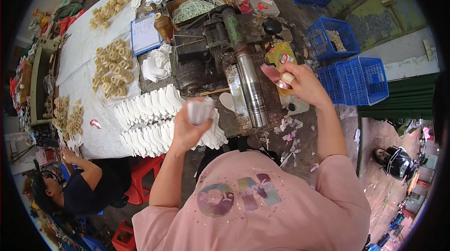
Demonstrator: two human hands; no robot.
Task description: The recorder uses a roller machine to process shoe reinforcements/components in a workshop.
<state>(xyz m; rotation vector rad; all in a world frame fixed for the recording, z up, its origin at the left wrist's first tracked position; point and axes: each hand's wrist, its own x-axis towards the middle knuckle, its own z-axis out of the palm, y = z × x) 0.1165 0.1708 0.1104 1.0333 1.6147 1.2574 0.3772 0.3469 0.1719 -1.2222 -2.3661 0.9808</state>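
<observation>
My left hand (185, 131) is closed around a white shaped piece (200, 110), both partly smeared by motion. It is just above two rows of similar white curved pieces (157, 105), set close together on the table. My right hand (304, 82) is closed on a hand tool with a pale round end and a flat, shiny pinkish blade (272, 74); its exact kind cannot be made out. Between my hands lies a machine's smooth steel roller (253, 91), and the tool is held to the right of it, apart from it.
A white cloth (77, 70) bears heaps of tan pieces (112, 68). Behind the roller stand a dark machine body (199, 59) and a tray of cord (197, 8). Blue baskets (354, 82) are at the right. A co-worker (89, 183) sits at the left by red stools (140, 180).
</observation>
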